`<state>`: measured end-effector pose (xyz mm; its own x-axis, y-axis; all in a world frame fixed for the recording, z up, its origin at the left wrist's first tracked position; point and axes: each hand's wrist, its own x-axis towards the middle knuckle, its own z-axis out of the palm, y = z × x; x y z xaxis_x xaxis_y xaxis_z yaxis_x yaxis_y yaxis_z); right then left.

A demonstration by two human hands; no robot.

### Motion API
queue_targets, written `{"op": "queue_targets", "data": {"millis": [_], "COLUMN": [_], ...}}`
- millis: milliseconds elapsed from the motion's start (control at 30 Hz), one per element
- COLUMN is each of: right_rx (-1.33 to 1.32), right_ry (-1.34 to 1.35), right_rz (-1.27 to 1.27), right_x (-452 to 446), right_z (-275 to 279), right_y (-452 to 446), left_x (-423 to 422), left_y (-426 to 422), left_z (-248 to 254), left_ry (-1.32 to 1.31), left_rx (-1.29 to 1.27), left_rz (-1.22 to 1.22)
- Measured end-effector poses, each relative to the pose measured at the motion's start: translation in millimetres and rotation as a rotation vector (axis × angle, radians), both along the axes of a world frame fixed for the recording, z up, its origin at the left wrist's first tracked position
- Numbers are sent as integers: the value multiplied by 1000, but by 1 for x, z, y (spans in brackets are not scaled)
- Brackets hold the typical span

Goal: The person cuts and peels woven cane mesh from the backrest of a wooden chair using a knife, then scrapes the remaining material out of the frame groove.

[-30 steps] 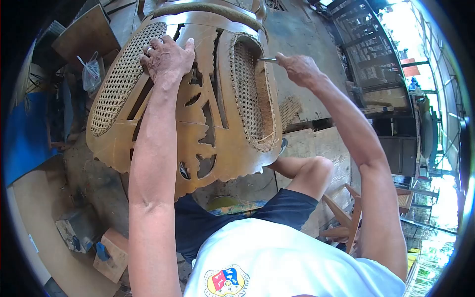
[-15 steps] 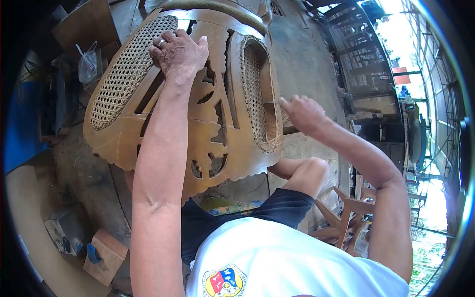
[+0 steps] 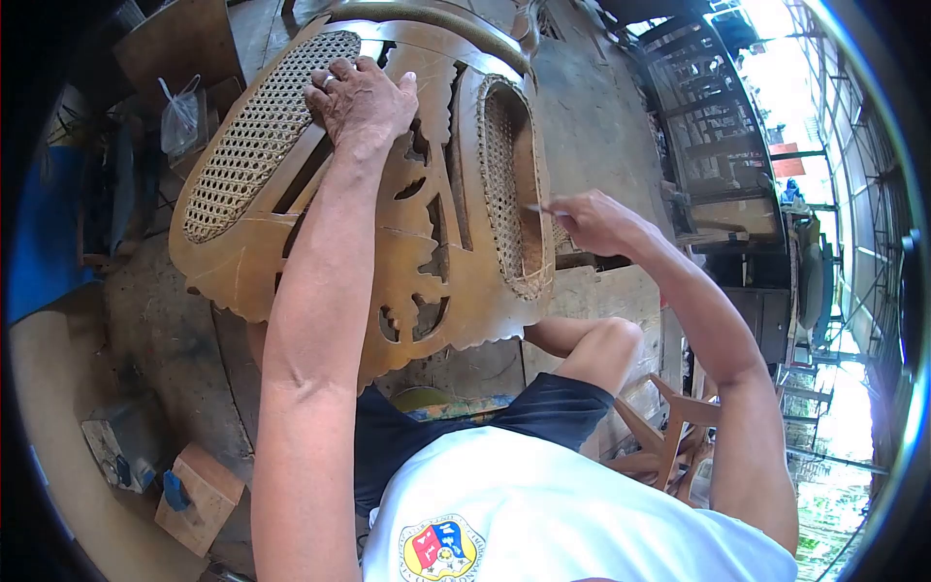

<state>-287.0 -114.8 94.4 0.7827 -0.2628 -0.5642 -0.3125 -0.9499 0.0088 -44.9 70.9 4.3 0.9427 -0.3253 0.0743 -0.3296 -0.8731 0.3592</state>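
Observation:
A carved wooden chair back (image 3: 398, 252) with cane panels leans in front of me. My left hand (image 3: 361, 105) lies spread on its upper part, beside the left cane panel (image 3: 257, 141). Close to the right edge of the frame, my right hand (image 3: 593, 221) is closed around a small pointed metal tool (image 3: 536, 208). The tool's tip reaches over the rim of the right cane panel (image 3: 499, 165), which is set in a deep oval opening. Most of the tool's handle is hidden in my fingers.
A wooden block with a blue piece (image 3: 199, 500) lies at lower left, near a grey box (image 3: 116, 451). A plastic bag (image 3: 182, 121) hangs at upper left. Wooden chair parts (image 3: 674, 427) stand at right, below a dark slatted rack (image 3: 718, 116).
Since one second ago, my right hand has moved down along the frame's right edge with the tool. The chair back sits slightly further right in view, with my left hand still on it.

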Motion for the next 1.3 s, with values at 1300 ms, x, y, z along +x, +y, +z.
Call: {"op": "queue_targets", "data": {"millis": [1300], "right_rx": [37], "right_ry": [-333], "right_rz": [25], "right_x": [36], "right_z": [-27], "right_y": [-46], "left_x": [7], "left_y": [-5], "left_z": [-4], "left_ry": [24], "left_rx": [29], "left_rz": [-20]}}
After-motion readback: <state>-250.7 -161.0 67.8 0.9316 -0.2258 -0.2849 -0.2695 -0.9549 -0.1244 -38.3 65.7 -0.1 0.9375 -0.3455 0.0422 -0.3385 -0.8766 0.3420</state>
